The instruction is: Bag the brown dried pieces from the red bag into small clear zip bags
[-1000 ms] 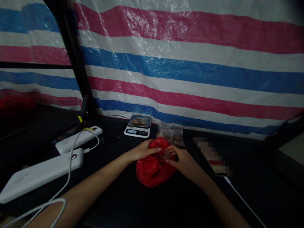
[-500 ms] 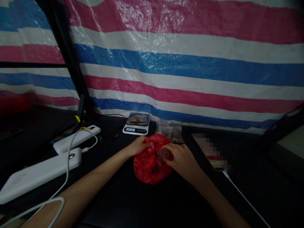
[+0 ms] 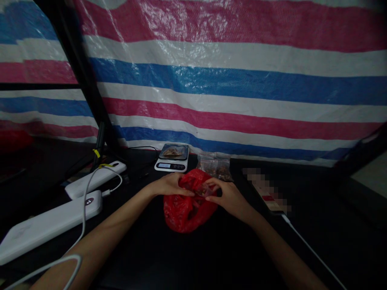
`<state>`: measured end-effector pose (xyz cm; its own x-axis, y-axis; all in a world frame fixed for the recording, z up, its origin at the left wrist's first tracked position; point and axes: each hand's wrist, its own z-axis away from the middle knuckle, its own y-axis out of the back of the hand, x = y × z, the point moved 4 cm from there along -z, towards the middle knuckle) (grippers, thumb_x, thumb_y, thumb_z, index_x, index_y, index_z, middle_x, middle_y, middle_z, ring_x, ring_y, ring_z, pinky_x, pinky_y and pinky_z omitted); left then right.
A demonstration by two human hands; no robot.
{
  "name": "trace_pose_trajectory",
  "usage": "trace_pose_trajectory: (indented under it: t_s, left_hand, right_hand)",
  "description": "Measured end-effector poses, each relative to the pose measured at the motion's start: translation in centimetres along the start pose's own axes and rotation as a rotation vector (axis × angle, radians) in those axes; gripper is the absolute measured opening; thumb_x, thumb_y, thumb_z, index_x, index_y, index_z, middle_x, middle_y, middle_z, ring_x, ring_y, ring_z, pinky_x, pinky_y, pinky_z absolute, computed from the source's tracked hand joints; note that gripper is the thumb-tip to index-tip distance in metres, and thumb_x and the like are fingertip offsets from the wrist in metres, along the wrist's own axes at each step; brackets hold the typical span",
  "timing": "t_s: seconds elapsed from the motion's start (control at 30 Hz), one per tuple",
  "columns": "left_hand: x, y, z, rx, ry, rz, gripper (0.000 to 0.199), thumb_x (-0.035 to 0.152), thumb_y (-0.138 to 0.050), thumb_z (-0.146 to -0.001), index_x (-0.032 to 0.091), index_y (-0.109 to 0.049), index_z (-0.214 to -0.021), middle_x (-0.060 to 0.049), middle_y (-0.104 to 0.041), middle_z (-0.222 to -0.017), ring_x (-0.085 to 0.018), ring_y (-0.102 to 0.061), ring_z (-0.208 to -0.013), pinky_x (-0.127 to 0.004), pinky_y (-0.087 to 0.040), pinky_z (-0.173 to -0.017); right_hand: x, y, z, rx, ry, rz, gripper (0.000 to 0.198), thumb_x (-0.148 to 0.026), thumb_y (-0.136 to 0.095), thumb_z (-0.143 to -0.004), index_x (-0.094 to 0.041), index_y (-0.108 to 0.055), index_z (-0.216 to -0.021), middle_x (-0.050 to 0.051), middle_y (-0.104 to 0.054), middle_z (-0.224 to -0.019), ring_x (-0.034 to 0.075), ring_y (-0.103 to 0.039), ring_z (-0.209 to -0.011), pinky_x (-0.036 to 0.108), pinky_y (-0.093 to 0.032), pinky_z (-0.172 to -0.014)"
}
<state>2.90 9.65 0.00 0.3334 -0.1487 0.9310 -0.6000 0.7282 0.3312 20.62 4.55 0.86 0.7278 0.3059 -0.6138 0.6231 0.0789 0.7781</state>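
A crumpled red plastic bag [image 3: 178, 217] stands on the black table with its mouth open towards me. My left hand [image 3: 169, 185] grips its far left rim, the thumb stretched across the opening and the other fingers partly hidden by the plastic. Over the right side of the mouth, my right hand [image 3: 228, 197] pinches a small clear plastic item [image 3: 202, 192] between thumb and fingers. It is dim and blurred, so I cannot tell its exact kind. What lies deeper in the bag is hidden.
Behind the bag are a digital scale [image 3: 171, 157] bearing a small packet [image 3: 173, 151] and clear zip bags [image 3: 222, 167] with brown contents. White power banks [image 3: 57, 225] with cables lie left, a charging phone [image 3: 269, 193] right. A striped tarp [image 3: 226, 88] hangs behind.
My left thumb has moved right across the bag's mouth, towards my right fingers. The clear item in my right hand has turned and sits slightly higher. The view has shifted a little.
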Motion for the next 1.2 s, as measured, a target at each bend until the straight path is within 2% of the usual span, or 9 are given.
trace_pose_trajectory:
  t_s: [0.1, 0.2, 0.33, 0.47, 0.6, 0.73, 0.87, 1.07, 1.2]
  left_hand:
    - [0.2, 0.3, 0.6, -0.094, -0.035, -0.114, 0.042, 0.029, -0.071, -0.053, 0.011, -0.063, -0.091, -0.003, -0.066, -0.080, -0.016, -0.057, -0.071, -0.021, -0.044, -0.061]
    - [0.3, 0.3, 0.9, -0.142, -0.015, -0.215, 0.029, 0.024, -0.067, -0.055, 0.009, -0.064, -0.080, 0.000, -0.063, -0.067, -0.014, -0.053, -0.061, -0.019, -0.040, -0.052]
    - [0.4, 0.3, 0.9, -0.113, 0.057, -0.367, 0.013, 0.020, -0.062, -0.056, 0.009, -0.061, -0.062, 0.003, -0.053, -0.052, -0.009, -0.044, -0.048, -0.017, -0.032, -0.042]
    - [0.5, 0.5, 1.0, -0.071, 0.110, -0.445, 0.010, 0.017, -0.061, -0.054, 0.010, -0.054, -0.049, 0.005, -0.044, -0.045, -0.007, -0.038, -0.043, -0.017, -0.027, -0.039]
    - [0.6, 0.5, 1.1, -0.107, 0.110, -0.382, 0.003, 0.012, -0.059, -0.054, 0.010, -0.057, -0.054, 0.005, -0.046, -0.047, -0.007, -0.038, -0.044, -0.017, -0.026, -0.039]
    - [0.6, -0.1, 0.9, -0.128, 0.046, -0.190, 0.016, 0.023, -0.062, -0.061, 0.009, -0.063, -0.069, 0.002, -0.055, -0.055, -0.007, -0.042, -0.048, -0.016, -0.031, -0.043]
    - [0.1, -0.5, 0.2, -0.028, 0.063, -0.060, 0.030, 0.038, -0.055, -0.072, 0.008, -0.062, -0.072, 0.000, -0.058, -0.058, -0.008, -0.046, -0.050, -0.017, -0.035, -0.047]
    - [-0.7, -0.3, -0.3, 0.134, 0.098, -0.187, 0.024, 0.033, -0.060, -0.067, 0.009, -0.061, -0.069, 0.000, -0.060, -0.061, -0.010, -0.051, -0.055, -0.017, -0.036, -0.048]
    - [-0.9, -0.7, -0.5, 0.141, 0.120, -0.091, 0.024, 0.032, -0.061, -0.066, 0.008, -0.062, -0.070, 0.000, -0.060, -0.062, -0.011, -0.052, -0.056, -0.018, -0.037, -0.049]
  right_hand:
    - [-0.2, 0.3, 0.2, -0.008, -0.009, 0.068, 0.033, -0.025, -0.065, -0.065, -0.026, -0.058, -0.097, -0.002, -0.065, -0.088, 0.017, -0.059, -0.080, 0.031, -0.038, -0.077]
    - [-0.9, 0.4, 0.6, -0.044, 0.018, 0.131, 0.032, -0.027, -0.063, -0.067, -0.027, -0.057, -0.099, -0.002, -0.065, -0.092, 0.017, -0.058, -0.083, 0.032, -0.035, -0.079]
    - [-1.6, 0.2, 1.0, -0.052, 0.068, 0.198, 0.032, -0.027, -0.061, -0.070, -0.028, -0.055, -0.102, -0.001, -0.063, -0.102, 0.018, -0.056, -0.087, 0.034, -0.033, -0.079]
    - [-2.1, -0.1, 1.1, -0.024, 0.132, 0.278, 0.031, -0.027, -0.060, -0.072, -0.028, -0.054, -0.103, -0.001, -0.062, -0.105, 0.019, -0.054, -0.095, 0.034, -0.031, -0.079]
    - [-2.5, 0.1, 1.3, 0.021, 0.188, 0.393, 0.030, -0.024, -0.060, -0.073, -0.027, -0.053, -0.102, -0.001, -0.061, -0.104, 0.019, -0.053, -0.095, 0.035, -0.029, -0.078]
    - [-2.4, 0.1, 1.4, 0.041, 0.165, 0.493, 0.029, -0.021, -0.060, -0.073, -0.024, -0.053, -0.101, 0.002, -0.061, -0.101, 0.021, -0.054, -0.093, 0.036, -0.030, -0.076]
    - [-2.1, -0.6, 1.3, 0.036, 0.144, 0.476, 0.026, -0.019, -0.058, -0.074, -0.022, -0.052, -0.100, 0.003, -0.061, -0.101, 0.021, -0.054, -0.093, 0.034, -0.031, -0.075]
    - [-1.9, -0.8, 1.0, 0.105, 0.123, 0.545, 0.024, -0.020, -0.059, -0.074, -0.022, -0.053, -0.098, 0.003, -0.062, -0.096, 0.020, -0.056, -0.086, 0.034, -0.030, -0.073]
    - [-2.3, -0.7, 0.9, 0.095, 0.095, 0.590, 0.024, -0.019, -0.060, -0.073, -0.021, -0.054, -0.096, 0.004, -0.063, -0.093, 0.020, -0.057, -0.084, 0.034, -0.031, -0.071]
